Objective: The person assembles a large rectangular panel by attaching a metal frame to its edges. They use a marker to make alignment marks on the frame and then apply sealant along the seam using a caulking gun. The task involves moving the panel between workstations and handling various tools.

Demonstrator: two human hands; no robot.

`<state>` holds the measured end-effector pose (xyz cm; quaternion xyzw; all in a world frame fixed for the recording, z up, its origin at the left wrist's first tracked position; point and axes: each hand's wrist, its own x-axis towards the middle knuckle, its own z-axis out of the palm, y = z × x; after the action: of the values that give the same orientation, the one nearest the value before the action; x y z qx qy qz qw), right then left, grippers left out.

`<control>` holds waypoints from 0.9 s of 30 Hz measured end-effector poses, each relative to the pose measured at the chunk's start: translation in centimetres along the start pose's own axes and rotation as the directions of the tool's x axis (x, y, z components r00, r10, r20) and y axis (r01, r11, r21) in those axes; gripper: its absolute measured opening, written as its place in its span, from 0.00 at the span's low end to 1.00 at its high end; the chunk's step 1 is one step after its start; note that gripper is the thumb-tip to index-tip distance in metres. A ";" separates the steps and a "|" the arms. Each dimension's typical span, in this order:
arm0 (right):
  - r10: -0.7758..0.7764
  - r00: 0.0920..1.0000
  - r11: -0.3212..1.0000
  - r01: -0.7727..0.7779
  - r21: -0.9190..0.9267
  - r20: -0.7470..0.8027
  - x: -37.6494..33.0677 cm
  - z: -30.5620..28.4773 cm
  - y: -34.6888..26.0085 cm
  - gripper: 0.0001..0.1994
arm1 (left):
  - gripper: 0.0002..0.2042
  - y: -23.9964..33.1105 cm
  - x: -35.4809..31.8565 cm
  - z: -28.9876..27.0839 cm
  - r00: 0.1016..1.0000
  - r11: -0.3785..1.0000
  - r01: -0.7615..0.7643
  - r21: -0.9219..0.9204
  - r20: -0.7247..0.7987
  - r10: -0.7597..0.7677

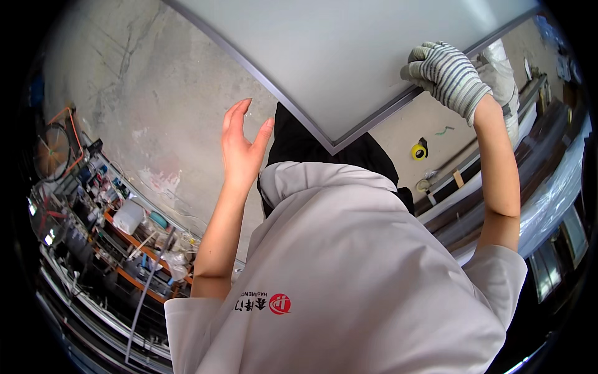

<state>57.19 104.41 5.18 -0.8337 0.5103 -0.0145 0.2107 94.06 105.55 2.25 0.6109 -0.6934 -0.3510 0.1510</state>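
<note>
A large pale panel (349, 56) with a thin grey metal frame fills the upper middle of the view, tilted, one corner pointing down toward the person's chest; the right hand (445, 75), in a striped knit glove, is clamped over the panel's lower right edge, fingers curled round the frame; the left hand (240, 146) is bare and holds nothing, fingers spread and loosely extended, thumb apart, raised near the panel's lower left edge but not touching it. The panel looks stiff and flat, wide for its thickness, likely awkward rather than very heavy, and its smooth face would probably give little grip; the frame edges seem the sound place to hold, one hand on each side of the lower corner, and the bare palm may slip or be nicked on a metal edge; if the face is glass or thin sheet it could crack when knocked on a corner. Below lies a rough concrete floor (143, 106); a yellow tape roll (418, 151) sits on it near long frame sections and wrapped profiles (498, 187) stacked at the right, close under the gloved arm, so that side leaves little room to swing; at the left stand orange shelves (131, 243) crowded with tools and bottles, with a fan (51, 149) beyond, well apart from the panel; the person's pale shirt (349, 274) and dark trousers (324, 146) hide the ground directly beneath the corner.
</note>
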 end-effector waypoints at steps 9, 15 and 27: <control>-0.086 0.939 0.996 0.070 0.059 0.332 1.5 0.1 -4.1 0.13 | 0.27 -0.3 -1.2 1.8 0.987 0.950 0.121 -0.289 -0.069 -0.147; -0.284 0.936 0.959 0.275 0.075 0.208 2.3 -0.5 -4.4 0.15 | 0.26 -1.3 -1.1 0.5 0.965 0.934 0.145 -0.328 -0.160 -0.206; -0.052 0.976 0.855 -0.065 0.515 0.210 1.3 1.8 -4.9 0.13 | 0.06 -2.2 -13.3 -1.8 0.840 0.869 0.234 -0.435 0.541 0.045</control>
<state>62.37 105.81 5.04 -0.7408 0.4643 -0.0600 0.4817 99.59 117.65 4.92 0.4655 -0.5649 -0.6764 0.0817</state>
